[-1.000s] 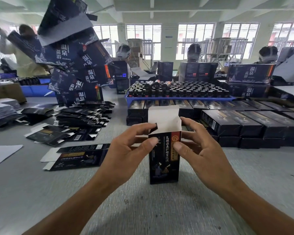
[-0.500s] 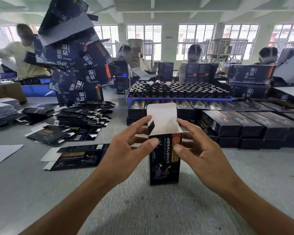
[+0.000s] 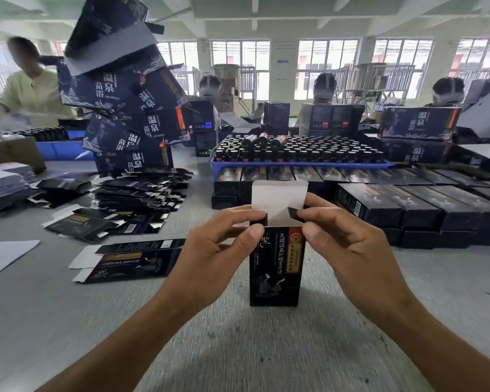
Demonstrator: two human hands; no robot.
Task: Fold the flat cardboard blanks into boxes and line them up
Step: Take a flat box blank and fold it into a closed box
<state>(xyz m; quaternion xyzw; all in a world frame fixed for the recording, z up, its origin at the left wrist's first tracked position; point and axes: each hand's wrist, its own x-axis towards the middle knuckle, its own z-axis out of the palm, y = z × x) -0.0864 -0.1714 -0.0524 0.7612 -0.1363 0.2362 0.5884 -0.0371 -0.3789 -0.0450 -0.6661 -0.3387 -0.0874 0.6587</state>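
A small black box (image 3: 275, 267) with gold lettering stands upright on the grey table in front of me, its white top flap raised. My left hand (image 3: 218, 250) pinches the left side flap at the box's top corner. My right hand (image 3: 348, 244) pinches the right side flap the same way. A flat blank (image 3: 130, 260) lies on the table to the left. Rows of folded black boxes (image 3: 408, 205) lie lined up behind and to the right.
A pile of flat blanks (image 3: 136, 193) sits at the left, with a leaning stack of large dark cartons (image 3: 125, 108) behind it. A blue tray (image 3: 294, 164) of dark bottles stands at the back. Several people work across the table.
Both hands have closed in on the top corners of the box and now pinch its two side flaps. The person at the far left has lowered their arms.
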